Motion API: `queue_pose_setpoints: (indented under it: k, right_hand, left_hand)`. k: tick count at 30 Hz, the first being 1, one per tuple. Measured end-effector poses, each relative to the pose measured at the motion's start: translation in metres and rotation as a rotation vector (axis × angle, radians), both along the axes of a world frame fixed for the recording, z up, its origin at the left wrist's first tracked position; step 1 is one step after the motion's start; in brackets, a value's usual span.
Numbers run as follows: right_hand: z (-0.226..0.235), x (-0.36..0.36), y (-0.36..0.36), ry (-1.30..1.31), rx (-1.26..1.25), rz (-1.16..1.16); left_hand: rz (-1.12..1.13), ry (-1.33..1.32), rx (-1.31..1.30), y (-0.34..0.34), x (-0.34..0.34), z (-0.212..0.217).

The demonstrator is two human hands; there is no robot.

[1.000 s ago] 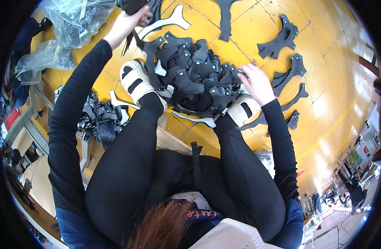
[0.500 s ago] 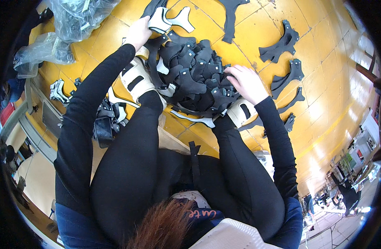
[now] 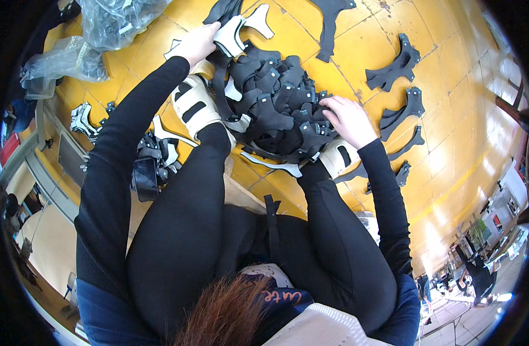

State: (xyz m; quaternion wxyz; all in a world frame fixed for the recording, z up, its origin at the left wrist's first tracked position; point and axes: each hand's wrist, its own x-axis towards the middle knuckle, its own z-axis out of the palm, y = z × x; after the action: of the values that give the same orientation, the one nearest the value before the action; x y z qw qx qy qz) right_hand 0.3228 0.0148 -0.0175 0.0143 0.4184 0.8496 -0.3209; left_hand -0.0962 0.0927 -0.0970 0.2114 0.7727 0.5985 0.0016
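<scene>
My left hand (image 3: 196, 44), its fingers closed, is at the edge of a white cut piece with dark trim (image 3: 229, 37), shaped like part of a shoe upper. The fingertips are partly hidden. Between my feet lies a heap of dark, soft cut pieces (image 3: 270, 109), each curved and some with small pale marks. My right hand (image 3: 351, 120) rests at the heap's right edge, fingers stretched out and apart, with nothing seen in them. Beyond the left hand lies another white forked piece (image 3: 259, 22), beside a dark piece (image 3: 223, 10).
Dark cut pieces (image 3: 395, 64) lie along the right of the yellow tiled floor (image 3: 449, 109). My cream sandals (image 3: 195, 104) flank the heap. Clear plastic bags (image 3: 74, 63) stand at far left, near stacked white pieces (image 3: 83, 121), dark bundles (image 3: 146, 179) and a metal frame (image 3: 45, 184).
The view has shifted slightly, so the scene sits a little lower and to the right. The white piece by my left hand has tilted slightly. My right hand stays at the heap's edge.
</scene>
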Motion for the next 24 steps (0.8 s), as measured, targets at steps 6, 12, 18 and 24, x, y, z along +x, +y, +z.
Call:
queue_pose_setpoints:
  k: [6,12,18,24]
  right_hand:
    - [0.004,0.003,0.003,-0.025,-0.054,-0.03]
    - [0.009,-0.009,0.01,0.019,-0.039,-0.005]
    - [0.001,-0.019,0.019,0.102,0.059,0.039]
    - [0.001,-0.049,0.021,0.232,0.033,-0.124]
  left_hand:
    - [-0.044,-0.523,0.551,0.052,0.023,0.056]
    - [0.762,-0.676,-0.223,0.062,-0.035,-0.015]
    - [0.807,-0.633,-0.323,0.058,-0.051,-0.029]
    - [0.438,-0.14,0.731,0.034,-0.069,-0.032]
